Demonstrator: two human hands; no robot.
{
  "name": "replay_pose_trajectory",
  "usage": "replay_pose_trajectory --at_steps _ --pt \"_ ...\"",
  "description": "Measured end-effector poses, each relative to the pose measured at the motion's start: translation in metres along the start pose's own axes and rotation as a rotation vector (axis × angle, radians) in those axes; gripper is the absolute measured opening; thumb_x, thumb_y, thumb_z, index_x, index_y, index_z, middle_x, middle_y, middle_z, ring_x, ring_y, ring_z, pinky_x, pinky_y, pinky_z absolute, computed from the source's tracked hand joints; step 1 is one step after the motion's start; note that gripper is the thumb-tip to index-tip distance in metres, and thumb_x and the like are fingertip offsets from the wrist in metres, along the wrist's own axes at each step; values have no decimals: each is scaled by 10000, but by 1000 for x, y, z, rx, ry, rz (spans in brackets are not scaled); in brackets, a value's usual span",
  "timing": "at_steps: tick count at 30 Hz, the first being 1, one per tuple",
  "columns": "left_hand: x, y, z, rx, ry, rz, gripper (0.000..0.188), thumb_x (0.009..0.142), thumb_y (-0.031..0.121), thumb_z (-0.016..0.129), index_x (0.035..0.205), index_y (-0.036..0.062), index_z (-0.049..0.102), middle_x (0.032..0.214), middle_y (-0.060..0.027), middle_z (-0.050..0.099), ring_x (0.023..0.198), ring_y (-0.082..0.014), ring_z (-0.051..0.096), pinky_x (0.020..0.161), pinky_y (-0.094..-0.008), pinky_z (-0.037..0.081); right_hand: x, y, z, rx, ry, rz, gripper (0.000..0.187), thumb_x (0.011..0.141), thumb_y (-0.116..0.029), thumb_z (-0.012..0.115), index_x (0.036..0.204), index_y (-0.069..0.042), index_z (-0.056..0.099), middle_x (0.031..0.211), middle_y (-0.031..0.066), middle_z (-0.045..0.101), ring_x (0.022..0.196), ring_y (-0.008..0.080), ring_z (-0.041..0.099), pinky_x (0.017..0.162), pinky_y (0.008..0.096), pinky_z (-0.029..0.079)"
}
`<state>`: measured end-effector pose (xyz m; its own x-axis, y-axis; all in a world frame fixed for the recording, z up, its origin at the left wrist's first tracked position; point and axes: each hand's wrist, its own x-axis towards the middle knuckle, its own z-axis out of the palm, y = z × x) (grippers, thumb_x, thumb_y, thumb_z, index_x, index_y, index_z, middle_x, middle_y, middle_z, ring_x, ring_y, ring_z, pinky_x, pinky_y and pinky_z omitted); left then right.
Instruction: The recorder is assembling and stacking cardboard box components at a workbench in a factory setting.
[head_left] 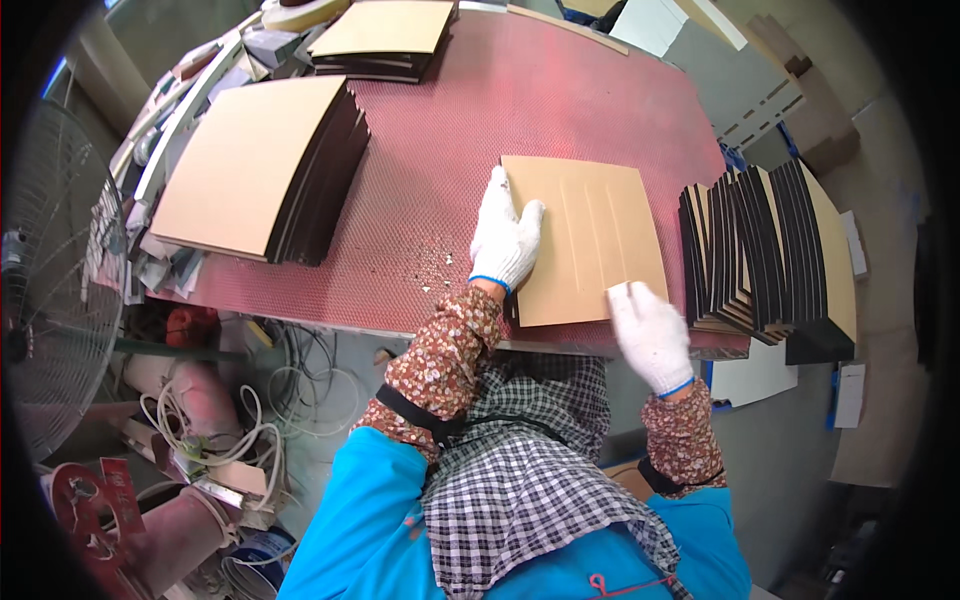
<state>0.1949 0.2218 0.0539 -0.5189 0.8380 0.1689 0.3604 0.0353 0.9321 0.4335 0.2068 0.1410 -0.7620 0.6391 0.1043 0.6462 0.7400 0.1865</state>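
While the knit-gloved left hand (507, 235) spreads over a ridged tan board (585, 235), the right hand (654, 335) curls, grip unclear.

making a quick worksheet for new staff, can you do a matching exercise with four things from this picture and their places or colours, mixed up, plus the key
Column one:
1. left hand
2. wire-caged fan
3. tabletop
4. right hand

Column two:
A. pinkish red
B. at the tan board's lower right corner
C. at the far left of the picture
D. along the tan board's left edge

Pairs: 1-D, 2-C, 3-A, 4-B
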Motion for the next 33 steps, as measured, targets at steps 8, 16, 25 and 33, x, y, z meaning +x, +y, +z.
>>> replay_pose_trajectory --at_steps 8,16,25,33 --pt "-49 14 -27 92 -175 -57 491 983 223 637 1380 -56 556 1221 -283 640 1113 -395 621 991 -466 489 -17 47 40 389 159 579 350 1034 -336 540 949 -24 673 1012 190 656 976 394 634 862 503 517" --pt "-88 1 -62 -129 54 -153 458 1046 158 551 1427 -94 520 1345 -244 657 1246 -291 640 1082 -357 471 -35 -8 18 695 154 588 328 1025 -291 541 998 8 675 997 253 659 916 455 642 828 537 513" --pt "-70 62 -157 -168 227 -40 387 1038 117 597 1330 -137 597 1176 -164 743 1043 -160 681 937 -298 532 -7 -55 -7 1367 236 483 255 1042 -171 525 1056 42 664 860 120 675 755 188 648 686 351 525" --pt "-68 60 -302 226 573 -5 283 1038 185 606 926 -63 686 774 -38 683 714 -82 572 645 -308 472 70 -135 -64 1563 276 89 264 1075 -223 558 1026 18 654 841 145 643 701 234 642 679 380 529"
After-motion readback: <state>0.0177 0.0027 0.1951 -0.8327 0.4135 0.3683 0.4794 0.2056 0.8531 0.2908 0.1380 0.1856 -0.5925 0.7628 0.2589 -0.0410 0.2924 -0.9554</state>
